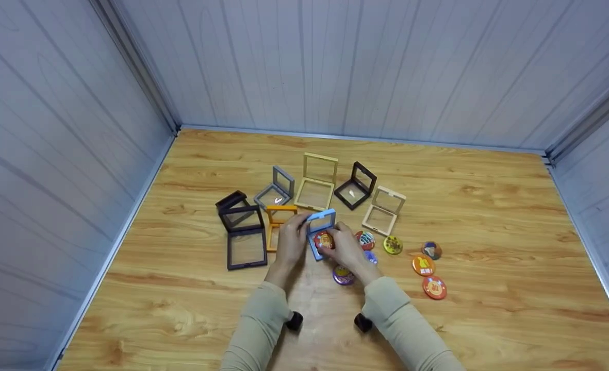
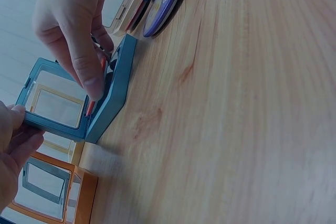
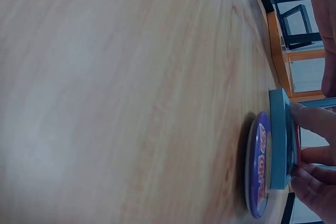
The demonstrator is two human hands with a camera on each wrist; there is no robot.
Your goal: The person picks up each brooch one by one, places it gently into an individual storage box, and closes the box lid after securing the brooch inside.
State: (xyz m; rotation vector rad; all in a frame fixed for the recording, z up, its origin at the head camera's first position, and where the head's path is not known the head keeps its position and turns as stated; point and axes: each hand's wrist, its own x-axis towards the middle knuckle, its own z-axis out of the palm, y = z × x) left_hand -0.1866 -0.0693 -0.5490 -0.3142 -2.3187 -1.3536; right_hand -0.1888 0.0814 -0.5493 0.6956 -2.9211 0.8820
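A light blue hinged display frame [image 1: 315, 249] stands opened on the table between the two hands. My left hand [image 1: 292, 240] pinches the edge of its raised clear-windowed lid [image 2: 54, 99]. With its fingers and thumb, my right hand [image 1: 349, 249] holds a red round badge [image 1: 323, 240] at the lower half of the frame; in the left wrist view the badge is tilted inside the rim. A purple badge [image 3: 258, 165] lies close beside the blue frame. Just left of my left hand stands an orange frame [image 1: 273, 237], opened too.
More opened frames stand around: a large dark one [image 1: 247, 266], a grey one [image 1: 284, 181], a yellow one [image 1: 315, 192], a black one [image 1: 355, 191] and a beige one [image 1: 380, 220]. Several round badges lie to the right, including an orange one [image 1: 423, 264]. Pale panel walls [image 1: 314, 67] enclose the table.
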